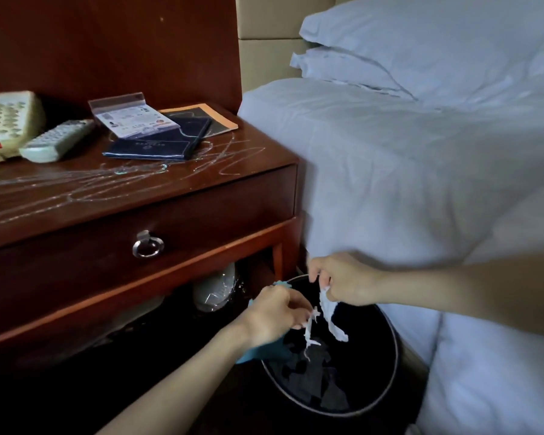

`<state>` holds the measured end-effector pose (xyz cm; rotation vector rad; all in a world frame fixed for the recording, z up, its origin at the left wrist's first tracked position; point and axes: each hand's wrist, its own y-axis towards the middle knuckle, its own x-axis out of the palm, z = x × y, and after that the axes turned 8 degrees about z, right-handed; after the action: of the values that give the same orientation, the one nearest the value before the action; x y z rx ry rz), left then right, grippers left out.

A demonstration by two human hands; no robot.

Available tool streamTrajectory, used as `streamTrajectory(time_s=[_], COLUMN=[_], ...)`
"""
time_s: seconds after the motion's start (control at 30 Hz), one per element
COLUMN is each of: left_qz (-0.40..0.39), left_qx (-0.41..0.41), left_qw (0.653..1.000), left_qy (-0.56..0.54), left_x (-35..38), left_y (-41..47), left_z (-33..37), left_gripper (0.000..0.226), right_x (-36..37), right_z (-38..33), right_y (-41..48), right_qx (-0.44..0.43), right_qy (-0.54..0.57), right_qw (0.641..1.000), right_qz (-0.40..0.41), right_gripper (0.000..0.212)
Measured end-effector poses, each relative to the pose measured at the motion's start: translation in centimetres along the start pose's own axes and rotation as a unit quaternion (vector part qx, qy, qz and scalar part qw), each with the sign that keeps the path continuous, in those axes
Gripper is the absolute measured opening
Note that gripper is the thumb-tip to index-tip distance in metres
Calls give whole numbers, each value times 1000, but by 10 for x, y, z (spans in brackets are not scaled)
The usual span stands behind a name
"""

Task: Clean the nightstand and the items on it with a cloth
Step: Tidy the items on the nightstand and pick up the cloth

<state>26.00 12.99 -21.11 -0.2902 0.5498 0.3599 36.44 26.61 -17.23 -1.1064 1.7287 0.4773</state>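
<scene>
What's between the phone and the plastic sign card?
A white remote control lies between the phone and the sign card, seen in the head view.

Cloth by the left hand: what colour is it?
The cloth is teal blue, clearest in the head view.

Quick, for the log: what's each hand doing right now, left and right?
Left hand: grips the teal cloth, fingers also pinching a white shred.
Right hand: pinches a white strip.
</scene>
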Motion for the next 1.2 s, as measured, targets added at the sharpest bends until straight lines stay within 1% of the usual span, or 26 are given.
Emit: streamTrajectory(time_s=[0.13,0.3,0.43,0.57,0.67,0.73,0.8,0.87,0.93,1.0,1.07,1.13,1.2], left_qz=[-6,35,64,93,127,148,165,170,165,161,161,165,171], left_qx=[-8,19,36,61,64,58,38,13,-11,-23,-28,-32,-30], left_qw=[1000,997,992,985,982,980,979,980,980,980,980,979,979], left_qy=[4,62,98,132,126,122,112,106,108,114,115,112,109], left_x=[9,-2,-23,-50,-69,-78,-83,-85,-84,-83,-83,-85,-88], left_y=[1,-3,-13,-26,-34,-39,-47,-56,-64,-72,-78,-82,-84], left_z=[-11,-20,-24,-24,-28,-35,-45,-56,-66,-75,-82,-86,-87], left_gripper=[17,16,16,20,18,15,11,11,14,15,15,16,16], right_x=[8,12,16,18,23,34,49,68,85,96,100,99,100], right_z=[5,7,2,-9,-21,-28,-36,-41,-46,-50,-52,-56,-59], right_y=[8,13,14,21,27,29,29,31,33,34,34,35,35], right_qx=[-8,-4,-24,-51,-71,-98,-144,-182,-201,-210,-220,-222,-222], right_qy=[-18,-48,-50,-23,-8,5,-11,-55,-115,-128,-98,-80,-85], right_qw=[1000,998,998,998,997,994,989,982,972,967,968,969,969], right_qz=[-18,-32,-35,-12,25,39,24,-10,-43,-65,-66,-72,-63], right_gripper=[33,25,22,20,20,19,20,27,32,24,11,8,10])
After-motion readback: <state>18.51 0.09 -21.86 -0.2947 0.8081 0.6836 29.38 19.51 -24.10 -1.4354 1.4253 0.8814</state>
